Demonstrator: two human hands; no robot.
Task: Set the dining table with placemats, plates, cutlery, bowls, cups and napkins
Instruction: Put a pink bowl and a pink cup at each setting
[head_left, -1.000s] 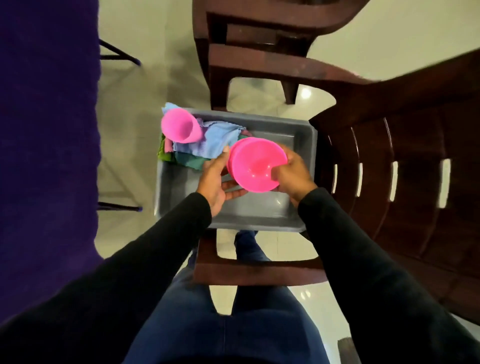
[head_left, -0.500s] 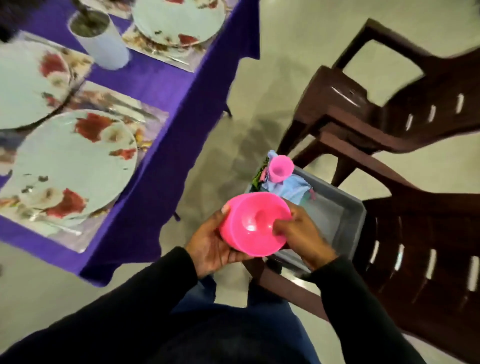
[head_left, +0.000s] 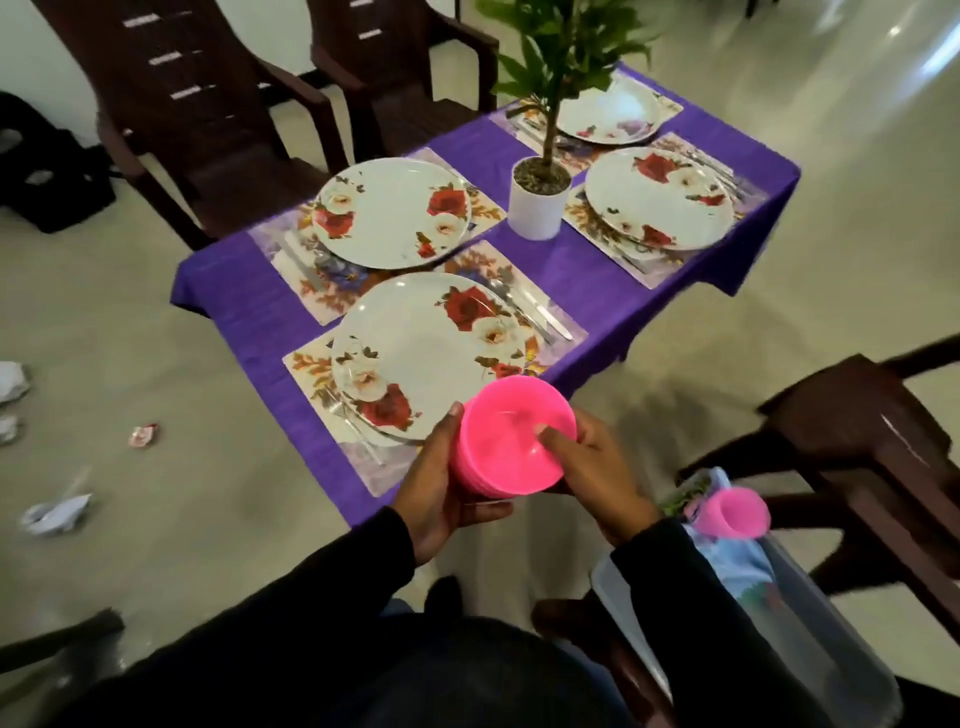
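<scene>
Four plates (head_left: 394, 212) are laid on placemats (head_left: 483, 208) across a purple table (head_left: 582, 270), with cutlery (head_left: 540, 314) beside them and a potted plant (head_left: 540, 200) set between. Dark chairs (head_left: 208, 114) are seen around it. A grey tub (head_left: 810, 639) holding cloths (head_left: 737, 558) and a pink cup (head_left: 737, 512) is placed at the lower right. A stack of pink bowls (head_left: 511, 434) is held above the table's near corner, gripped by the left hand (head_left: 441, 488) from the side and pinched at the rim by the right hand (head_left: 597, 475).
</scene>
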